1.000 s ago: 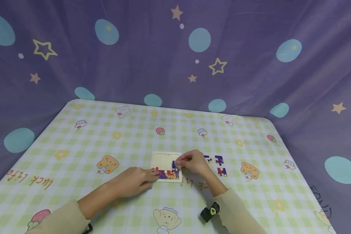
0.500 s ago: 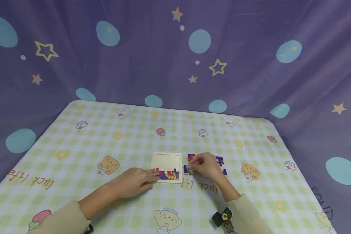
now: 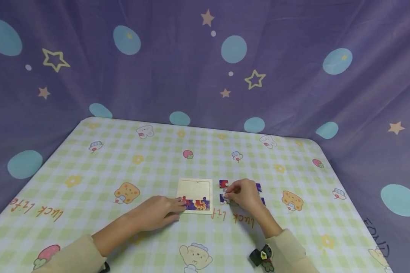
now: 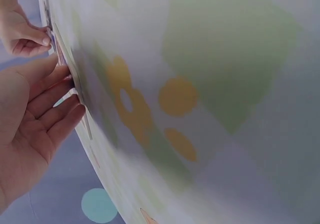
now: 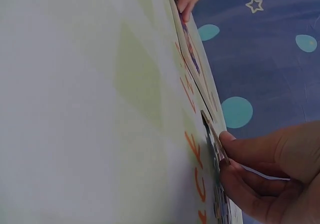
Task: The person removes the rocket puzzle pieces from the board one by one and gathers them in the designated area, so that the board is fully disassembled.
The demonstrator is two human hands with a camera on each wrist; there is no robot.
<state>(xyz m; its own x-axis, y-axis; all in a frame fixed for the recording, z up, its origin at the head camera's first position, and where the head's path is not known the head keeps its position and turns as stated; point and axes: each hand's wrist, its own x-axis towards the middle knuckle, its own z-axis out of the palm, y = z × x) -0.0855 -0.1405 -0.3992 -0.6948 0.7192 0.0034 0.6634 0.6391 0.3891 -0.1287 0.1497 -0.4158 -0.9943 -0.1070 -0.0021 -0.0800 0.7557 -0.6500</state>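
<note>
A small square wooden puzzle tray lies on the table, with joined purple, red and yellow pieces along its near side. My left hand rests its fingertips on the tray's left edge, the fingers nearly straight in the left wrist view. To the right of the tray, my right hand pinches a dark purple puzzle piece between thumb and fingers. In the right wrist view this puzzle piece is tilted, close over the table. Its picture is partly hidden by the fingers.
Around the right hand lie loose puzzle pieces: a red and purple piece behind it, and others partly covered by the hand. The table wears a green checked cloth. A purple patterned curtain hangs behind.
My right hand has carried the pinched piece from the tray's right side to the loose pieces on the right, shifting slightly further right lately. My left hand stays on the tray.
</note>
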